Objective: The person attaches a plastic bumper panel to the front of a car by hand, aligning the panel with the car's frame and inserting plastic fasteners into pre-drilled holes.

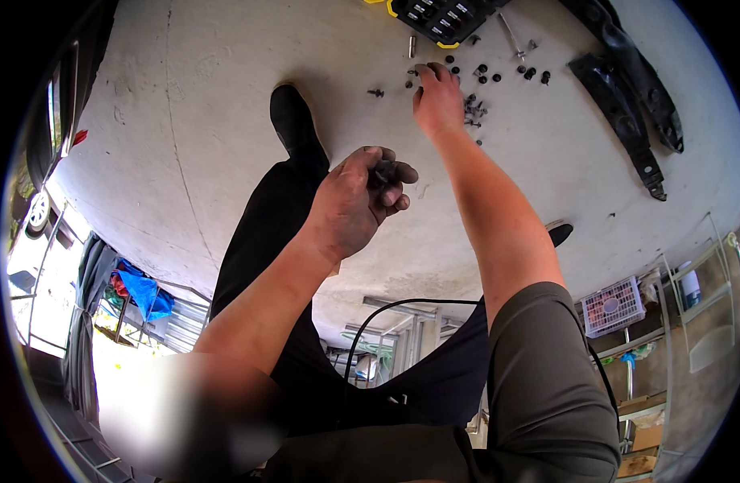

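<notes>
My left hand (pixel 355 197), smudged with dark grime, is cupped palm-up with its fingers curled around small black fasteners (pixel 381 172). Farther off, my right hand (pixel 440 101) reaches down to the floor, its thumb apart from the bent fingers. A small dark fastener lies by its index fingertip; I see nothing held in this hand, though its palm is hidden. To its right is a cluster of dark screws (pixel 474 109), and several round black fasteners (pixel 482 71) are scattered past it. One loose screw (pixel 375 93) rests by itself to the left.
A black-and-yellow tool case (pixel 444 18) sits at the far edge, with a metal socket (pixel 412 47) and a thin metal rod tool (pixel 512 36) near it. Long black panels (pixel 623 113) lie at the right. My shoe (pixel 293 117) stands left; a black cable (pixel 410 302) loops before me.
</notes>
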